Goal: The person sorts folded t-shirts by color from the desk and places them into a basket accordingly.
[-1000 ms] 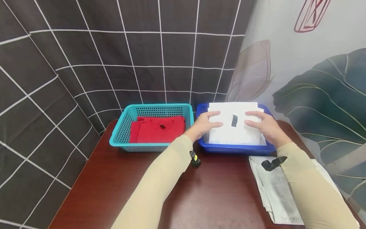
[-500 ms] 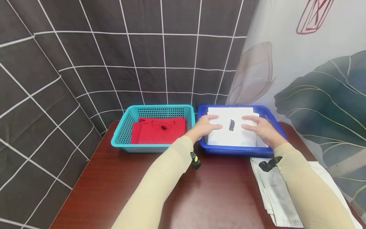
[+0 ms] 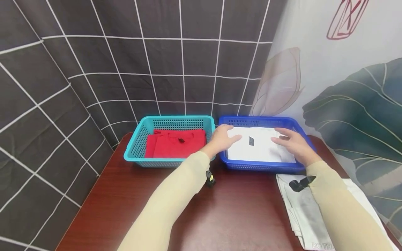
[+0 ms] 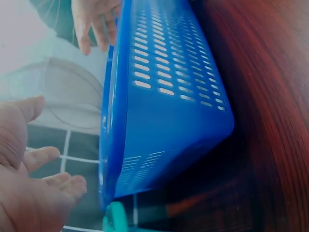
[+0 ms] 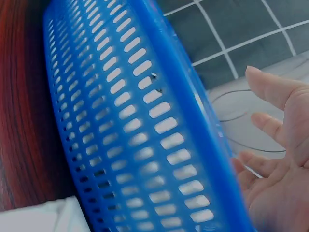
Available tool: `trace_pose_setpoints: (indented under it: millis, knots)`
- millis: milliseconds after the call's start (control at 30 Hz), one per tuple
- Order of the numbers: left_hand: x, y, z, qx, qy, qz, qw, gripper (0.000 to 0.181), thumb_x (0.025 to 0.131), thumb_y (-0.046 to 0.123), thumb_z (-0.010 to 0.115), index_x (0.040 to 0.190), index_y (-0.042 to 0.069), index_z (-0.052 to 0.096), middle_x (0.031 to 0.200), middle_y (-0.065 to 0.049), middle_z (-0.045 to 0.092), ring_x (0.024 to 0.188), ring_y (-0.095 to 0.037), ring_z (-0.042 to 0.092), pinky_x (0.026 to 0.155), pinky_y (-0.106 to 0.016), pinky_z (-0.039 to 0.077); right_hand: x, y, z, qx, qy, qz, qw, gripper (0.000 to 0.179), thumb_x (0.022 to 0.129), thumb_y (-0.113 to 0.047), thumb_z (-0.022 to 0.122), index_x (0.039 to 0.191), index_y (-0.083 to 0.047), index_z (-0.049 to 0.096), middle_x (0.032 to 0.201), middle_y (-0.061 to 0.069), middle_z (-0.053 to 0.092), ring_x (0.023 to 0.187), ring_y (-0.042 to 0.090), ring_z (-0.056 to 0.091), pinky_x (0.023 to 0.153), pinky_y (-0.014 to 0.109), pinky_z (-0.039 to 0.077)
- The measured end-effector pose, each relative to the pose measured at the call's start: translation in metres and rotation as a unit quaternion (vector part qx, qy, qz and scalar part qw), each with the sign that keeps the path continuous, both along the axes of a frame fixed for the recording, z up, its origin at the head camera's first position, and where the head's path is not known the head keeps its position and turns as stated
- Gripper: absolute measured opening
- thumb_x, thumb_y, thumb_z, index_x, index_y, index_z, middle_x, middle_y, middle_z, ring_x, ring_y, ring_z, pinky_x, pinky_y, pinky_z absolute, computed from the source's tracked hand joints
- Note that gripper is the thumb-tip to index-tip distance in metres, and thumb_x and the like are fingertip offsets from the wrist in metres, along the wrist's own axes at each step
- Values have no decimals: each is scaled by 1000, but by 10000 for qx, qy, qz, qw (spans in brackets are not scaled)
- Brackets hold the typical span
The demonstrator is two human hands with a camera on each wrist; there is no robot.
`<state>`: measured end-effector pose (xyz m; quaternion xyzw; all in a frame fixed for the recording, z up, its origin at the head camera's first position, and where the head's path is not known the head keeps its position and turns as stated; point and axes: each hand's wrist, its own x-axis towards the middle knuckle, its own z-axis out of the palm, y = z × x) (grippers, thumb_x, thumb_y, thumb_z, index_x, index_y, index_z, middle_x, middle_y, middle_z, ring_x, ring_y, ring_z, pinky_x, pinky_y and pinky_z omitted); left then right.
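Left hand and right hand, loosely spread, hold nothing above the white cloth (black tag facing up) in the blue basket. A careless finger snagging the cloth could rumple its folds; bumping the basket could skew it.

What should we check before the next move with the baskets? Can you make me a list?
1. White cloth inside the blue basket: ok.
2. Left hand holding nothing: ok, fingers open.
3. Right hand holding nothing: ok, fingers open.
4. Red cloth inside the teal basket: ok.
5. Pale cloth in a basket: not ok, it's on the table.
6. What's under the white cloth: cannot tell, hidden.
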<state>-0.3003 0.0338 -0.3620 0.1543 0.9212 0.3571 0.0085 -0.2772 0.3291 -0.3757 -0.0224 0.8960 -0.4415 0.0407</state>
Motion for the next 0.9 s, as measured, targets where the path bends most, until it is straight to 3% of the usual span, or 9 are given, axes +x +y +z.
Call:
trace_pose_setpoints:
  millis: [133, 233, 333, 467, 667, 767, 800, 833, 900]
  knots:
    - [20, -2, 2, -793, 616, -362, 9943, 66, 89, 54, 58, 143, 17, 48, 149, -8, 39, 139, -24, 32, 110, -45, 32, 19, 11, 7, 317, 450, -90, 9984, 83, 87, -50, 66, 150, -6, 32, 148, 28, 33, 132, 49, 33, 100, 63, 33]
    - [43, 4, 2, -1362, 1123, -811, 9810, 69, 90, 56, 55, 145, 18, 44, 152, -7, 34, 141, -23, 27, 112, -42, 28, 41, 26, 12, 587, 798, -241, 9948, 80, 88, -45, 66, 150, -7, 32, 143, 30, 38, 127, 51, 39, 94, 33, 48]
    - [69, 16, 1, -1917, 1695, -1326, 9576, 71, 91, 60, 51, 147, 19, 41, 153, -7, 31, 143, -21, 23, 115, -35, 20, 66, 45, 13, 693, 958, -471, 9919, 77, 91, -41, 65, 150, -6, 30, 143, 31, 38, 124, 52, 41, 75, 5, 42]
    - [103, 34, -7, -2408, 2316, -2058, 9198, 73, 92, 65, 43, 148, 19, 38, 155, -6, 28, 144, -21, 20, 117, -30, 11, 103, 70, 6, 811, 938, -942, 9878, 77, 93, -40, 61, 152, -7, 23, 149, 29, 30, 132, 47, 33, 72, -3, 31]
    - [140, 62, -22, -3062, 2461, -2837, 8748, 76, 91, 70, 35, 152, 26, 28, 157, 0, 23, 145, -19, 15, 116, -30, 9, 141, 105, -21, 898, 894, -1195, 9847, 74, 96, -36, 58, 153, -10, 18, 157, 7, 18, 133, -7, 19, 84, -6, 20]
    - [150, 75, -32, -3388, 2274, -3060, 8601, 78, 89, 73, 32, 153, 30, 22, 158, 4, 20, 145, -15, 13, 116, -29, 12, 148, 114, -32, 902, 691, -1140, 9870, 75, 98, -34, 55, 152, -3, 15, 157, 15, 11, 144, 15, 14, 112, 21, 18]
    - [152, 79, -36, -3459, 2178, -3105, 8582, 79, 88, 74, 32, 153, 31, 21, 157, 6, 19, 144, -13, 13, 115, -28, 14, 149, 117, -36, 960, 559, -1079, 9879, 75, 99, -35, 54, 151, 0, 13, 156, 20, 10, 144, 32, 12, 113, 35, 24]
    - [155, 83, -40, -3525, 2082, -3137, 8568, 79, 88, 75, 31, 153, 33, 19, 158, 8, 17, 144, -11, 12, 115, -27, 15, 149, 119, -39, 1093, 446, -1059, 9873, 76, 98, -36, 54, 150, 2, 14, 151, 29, 24, 138, 42, 25, 109, 42, 32]
    - [158, 92, -47, -3646, 1866, -3146, 8563, 79, 87, 76, 31, 153, 36, 16, 158, 9, 14, 143, -9, 11, 114, -27, 19, 150, 122, -45, 1345, 247, -939, 9862, 77, 98, -38, 53, 149, 4, 14, 140, 43, 27, 119, 63, 30, 92, 69, 31]
